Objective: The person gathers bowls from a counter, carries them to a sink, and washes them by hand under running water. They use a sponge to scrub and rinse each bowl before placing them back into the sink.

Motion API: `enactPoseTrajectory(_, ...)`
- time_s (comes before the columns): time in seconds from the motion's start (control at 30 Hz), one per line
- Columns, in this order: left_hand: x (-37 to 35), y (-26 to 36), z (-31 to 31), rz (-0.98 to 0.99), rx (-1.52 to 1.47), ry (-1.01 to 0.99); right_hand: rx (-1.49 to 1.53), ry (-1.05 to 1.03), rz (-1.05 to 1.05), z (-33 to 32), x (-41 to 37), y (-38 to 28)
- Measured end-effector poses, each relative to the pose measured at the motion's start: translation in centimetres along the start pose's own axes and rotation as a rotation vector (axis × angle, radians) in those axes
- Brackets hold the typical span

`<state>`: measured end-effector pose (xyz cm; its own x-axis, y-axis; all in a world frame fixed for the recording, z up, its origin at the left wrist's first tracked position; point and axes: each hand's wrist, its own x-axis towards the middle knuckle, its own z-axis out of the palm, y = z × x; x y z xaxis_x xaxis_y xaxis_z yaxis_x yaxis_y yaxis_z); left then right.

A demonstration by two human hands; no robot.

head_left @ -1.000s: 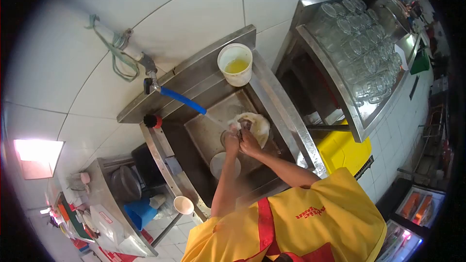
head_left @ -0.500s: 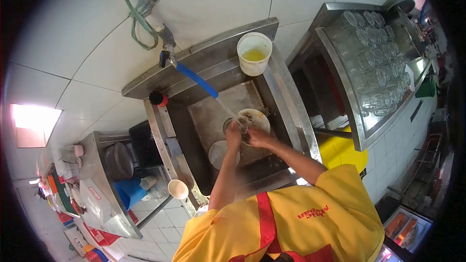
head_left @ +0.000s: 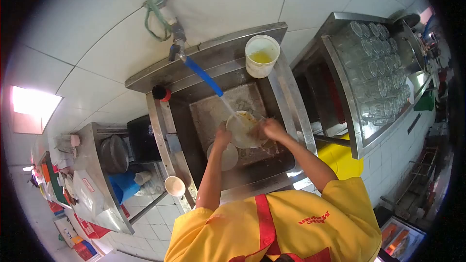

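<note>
My left hand (head_left: 223, 135) grips the left rim of a white plate (head_left: 239, 137) inside the metal sink (head_left: 204, 109). Water from a blue hose (head_left: 204, 77) runs onto this plate, which has yellowish and brown residue near its far edge. Over the plate's right side is my right hand (head_left: 272, 129), its fingers bent round something too blurred to make out. Another pale round dish (head_left: 228, 157) lies on the sink bottom, partly under my left wrist.
A white bucket (head_left: 262, 58) with yellow liquid stands at the sink's back right corner. Glasses (head_left: 371, 73) fill a rack at right. A small cup (head_left: 174, 186) sits on the left edge, and a red-and-black brush (head_left: 161, 93) at the back left corner.
My left hand has moved up and left to the plate's rim, and the small round item beneath it no longer shows. My right hand has shifted slightly up and right. The view has shifted a little.
</note>
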<state>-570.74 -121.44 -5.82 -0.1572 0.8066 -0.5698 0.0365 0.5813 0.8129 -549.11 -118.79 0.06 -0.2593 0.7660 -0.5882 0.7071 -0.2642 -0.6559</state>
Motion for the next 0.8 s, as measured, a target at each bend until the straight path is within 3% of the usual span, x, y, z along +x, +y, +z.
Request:
enactPoseTrajectory(0.03,-0.6,0.5,0.1,0.076,0.007,-0.017,-0.002,0.174,0.027,-0.8,0.3,-0.5)
enactPoseTrajectory(0.1,-1.5,1.6,0.6,0.153,0.013,-0.030,0.212,0.368,-0.185,-1.4,-0.9,-3.1)
enactPoseTrajectory(0.13,-1.7,2.0,1.1,0.266,0.123,0.029,0.212,0.369,-0.186,-0.4,-0.5,-3.6)
enactPoseTrajectory(0.2,-1.7,2.6,1.9,0.391,0.231,0.077,-0.164,0.458,-0.650,1.6,0.1,-4.0)
enactPoseTrajectory(0.23,-1.3,2.7,2.2,0.359,0.163,0.041,-0.165,0.472,-0.649,1.7,-0.9,-5.1)
enactPoseTrajectory(0.3,-1.3,3.4,2.0,0.338,0.102,0.002,-0.663,0.485,-0.908,1.4,-2.9,-7.0)
enactPoseTrajectory(0.33,-2.2,4.4,1.5,0.334,0.255,-0.005,-0.629,0.439,-0.988,0.3,-2.7,-7.5)
enactPoseTrajectory(0.37,-2.7,5.1,1.3,0.328,0.405,-0.011,-0.631,0.446,-0.988,-0.4,-1.9,-7.9)
enactPoseTrajectory(0.43,-2.2,4.9,1.4,0.411,0.442,-0.051,-0.779,0.015,-0.705,-1.3,-0.6,-7.9)
enactPoseTrajectory(0.53,-3.7,6.2,1.8,0.470,0.374,-0.034,-0.836,-0.021,-0.659,-1.7,2.0,-7.3)
enactPoseTrajectory(0.57,-4.0,7.2,1.7,0.462,0.267,0.029,-0.839,-0.018,-0.668,-1.9,2.6,-6.7)
enactPoseTrajectory(0.63,-3.6,7.2,0.6,0.415,0.181,0.104,-0.092,0.193,-0.511,-1.7,3.5,-4.5)
enactPoseTrajectory(0.67,-3.1,7.2,0.2,0.375,0.090,0.171,-0.097,0.192,-0.523,-0.4,3.6,-3.9)
enactPoseTrajectory(0.73,-2.5,6.3,-0.1,0.411,0.092,0.222,0.158,0.366,-0.118,4.0,2.5,-1.5)
enactPoseTrajectory(0.77,-2.4,5.9,-0.3,0.433,0.108,0.259,0.249,0.448,-0.330,7.1,4.7,2.1)
enactPoseTrajectory(0.8,-2.6,6.1,-0.4,0.431,0.108,0.265,0.082,0.351,-0.287,5.5,3.7,1.1)
